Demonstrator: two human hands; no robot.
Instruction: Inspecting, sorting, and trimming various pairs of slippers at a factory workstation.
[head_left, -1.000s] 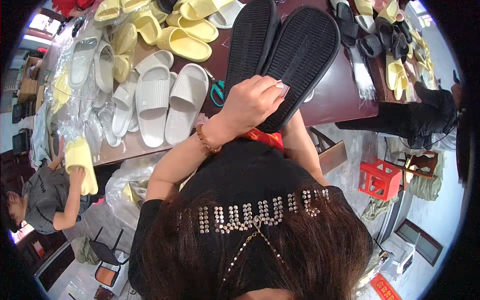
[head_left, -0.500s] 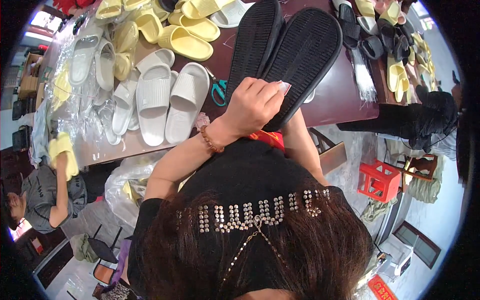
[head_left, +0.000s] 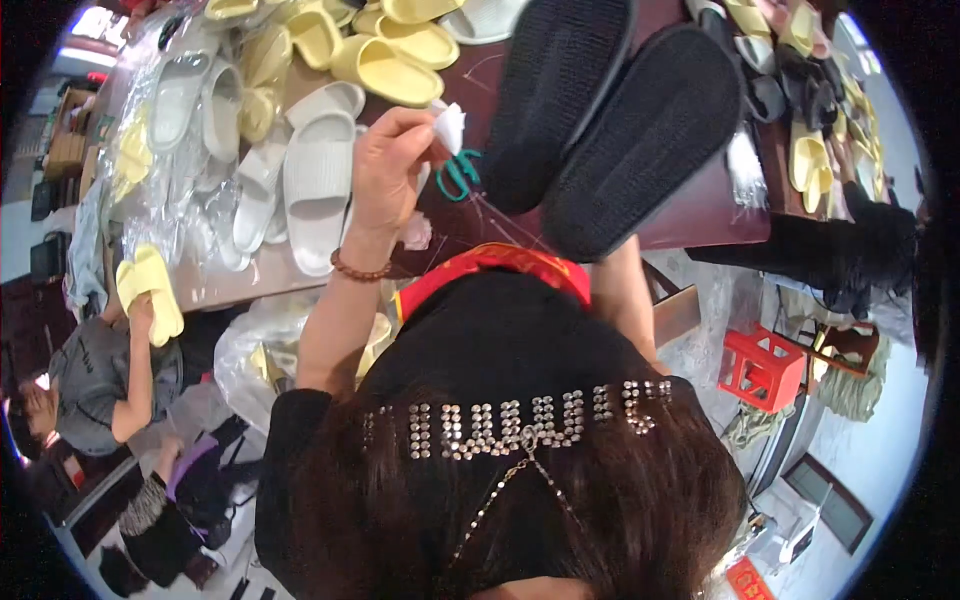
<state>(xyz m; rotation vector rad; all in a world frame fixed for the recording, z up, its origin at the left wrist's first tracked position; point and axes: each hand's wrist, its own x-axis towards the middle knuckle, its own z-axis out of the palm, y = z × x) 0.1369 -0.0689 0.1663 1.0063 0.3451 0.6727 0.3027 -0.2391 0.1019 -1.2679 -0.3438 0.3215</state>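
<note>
Below us spreads the dark red table (head_left: 700, 212), heaped along its left side with slippers and clear plastic. Next in size come the black slippers (head_left: 645, 145), a pair raised at the near edge, soles toward us, one beside the other. Their long axes slant from the heel-side ends near our body up and away to the right, and the two soles overlap a little at the middle.

Our right forearm (head_left: 625, 290) rises from below and passes out of sight behind the lower end of the nearer sole. The right hand is hidden there, so we cannot tell how far its fingers are closed or what they grip — only that it is the nearer hand to the pair. Our left hand (head_left: 388, 170) is well apart from the soles, to their left, with its fingers bent and thumb and fingertips pinched together on a crumpled white scrap (head_left: 450, 128).

Pale grey slippers (head_left: 320, 190) lie just left of that hand, and yellow slippers (head_left: 385, 70) sit beyond it. Between the left hand and the black pair lie scissors with teal handles (head_left: 458, 175) — smaller again is the pinkish crumpled piece (head_left: 416, 232) near our left wrist, just beside the beaded bracelet (head_left: 360, 268).
</note>
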